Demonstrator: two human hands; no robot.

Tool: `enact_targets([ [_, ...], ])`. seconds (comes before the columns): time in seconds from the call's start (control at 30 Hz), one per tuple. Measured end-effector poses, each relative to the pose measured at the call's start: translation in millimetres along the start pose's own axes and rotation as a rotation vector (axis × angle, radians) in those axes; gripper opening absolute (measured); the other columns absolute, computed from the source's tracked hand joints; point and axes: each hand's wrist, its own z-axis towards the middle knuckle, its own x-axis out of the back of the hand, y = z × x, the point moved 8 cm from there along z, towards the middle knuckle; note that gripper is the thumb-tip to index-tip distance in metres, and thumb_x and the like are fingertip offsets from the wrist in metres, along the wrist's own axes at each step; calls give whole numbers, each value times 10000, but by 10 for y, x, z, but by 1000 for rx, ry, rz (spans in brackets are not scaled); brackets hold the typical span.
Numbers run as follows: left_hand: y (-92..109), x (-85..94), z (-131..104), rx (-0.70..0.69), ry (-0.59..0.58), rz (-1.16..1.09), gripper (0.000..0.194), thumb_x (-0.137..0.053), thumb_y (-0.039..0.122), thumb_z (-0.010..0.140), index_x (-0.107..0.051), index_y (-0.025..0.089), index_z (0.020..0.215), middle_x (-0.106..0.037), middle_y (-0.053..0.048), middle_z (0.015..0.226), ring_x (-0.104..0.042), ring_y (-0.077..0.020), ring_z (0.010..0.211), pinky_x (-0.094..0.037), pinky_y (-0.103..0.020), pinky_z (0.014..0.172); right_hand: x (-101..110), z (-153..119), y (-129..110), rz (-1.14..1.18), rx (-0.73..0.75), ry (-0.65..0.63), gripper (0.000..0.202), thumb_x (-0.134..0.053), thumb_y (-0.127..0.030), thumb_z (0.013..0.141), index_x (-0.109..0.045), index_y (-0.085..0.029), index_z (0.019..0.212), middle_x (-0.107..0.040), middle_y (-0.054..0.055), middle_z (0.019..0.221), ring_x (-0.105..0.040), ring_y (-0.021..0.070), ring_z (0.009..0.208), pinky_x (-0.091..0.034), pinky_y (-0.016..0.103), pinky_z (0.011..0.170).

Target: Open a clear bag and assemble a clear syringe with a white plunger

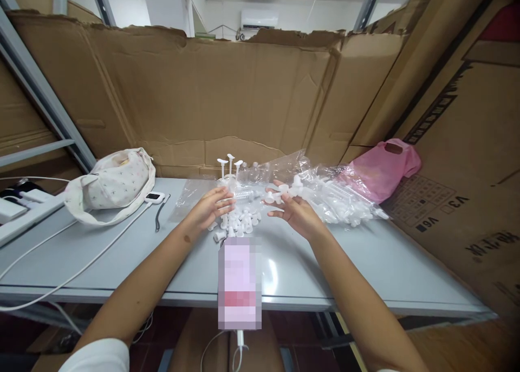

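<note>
My left hand (215,205) has its fingers stretched out and apart. Its fingertips are by a clear ribbed plastic piece (244,195); whether they touch it I cannot tell. My right hand (296,212) is curled around small white plastic fittings (280,193), some of which stick out between thumb and fingers. Between and below the hands lies a pile of small white plastic caps (240,223). Just behind my left hand, white T-topped plastic pieces (229,163) stand upright.
Clear bags of plastic parts (345,201) and a pink bag (379,169) lie at right. A pixelated phone-like device (239,280) overhangs the table's (182,277) front edge. A cloth bag (116,182) and small white device (155,197) sit left. Cardboard (211,90) walls the back.
</note>
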Motion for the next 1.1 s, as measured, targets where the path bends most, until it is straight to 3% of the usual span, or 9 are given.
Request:
enact_targets([
  [0.13,-97,-4,0,73,-51,21,149,-648,231,801,-591,137,902,-656,-115,979,-661,-179,875,-512,-350,892,-59,-23,-13,-8,-2,-13,523,-648,-402,802,-492,-333,1296,-600,36,1227,-645,199,960,-562,359,767],
  [0.23,-98,-82,-37,68,-114,11,79,-615,191,818,-552,144,812,-661,-127,1013,-663,-224,939,-511,-390,902,-91,-23,-36,-21,30,-31,570,-689,-407,766,-495,-334,1297,-619,31,1189,-640,195,965,-538,377,846],
  [0.43,-134,-137,-75,68,-83,-50,131,-560,131,832,-454,168,765,-647,-141,1113,-669,-237,939,-515,-433,895,-37,-6,-68,-88,143,-7,530,-698,-401,760,-528,-349,1259,-643,17,1061,-633,206,993,-511,400,883],
  [0.73,-197,-129,-46,69,-92,-57,79,-552,145,836,-519,161,766,-616,-58,879,-650,-166,803,-519,-455,891,-83,-31,-40,-117,99,-6,509,-695,-409,758,-535,-332,1236,-582,78,1265,-624,245,1053,-510,426,866],
  [0.93,-171,-113,-57,20,-71,62,29,-610,147,795,-593,159,816,-569,-32,897,-605,-117,818,-514,-394,908,-67,-25,46,-124,23,90,540,-689,-423,760,-520,-275,1252,-594,108,1251,-646,243,1004,-522,443,873],
  [1.1,-114,-67,-19,-111,-57,389,287,-685,144,701,-628,174,981,-585,-51,1045,-612,-126,835,-499,-275,792,51,-18,79,-64,16,208,492,-694,-381,765,-529,-244,1208,-648,88,1145,-661,238,986,-518,434,918],
])
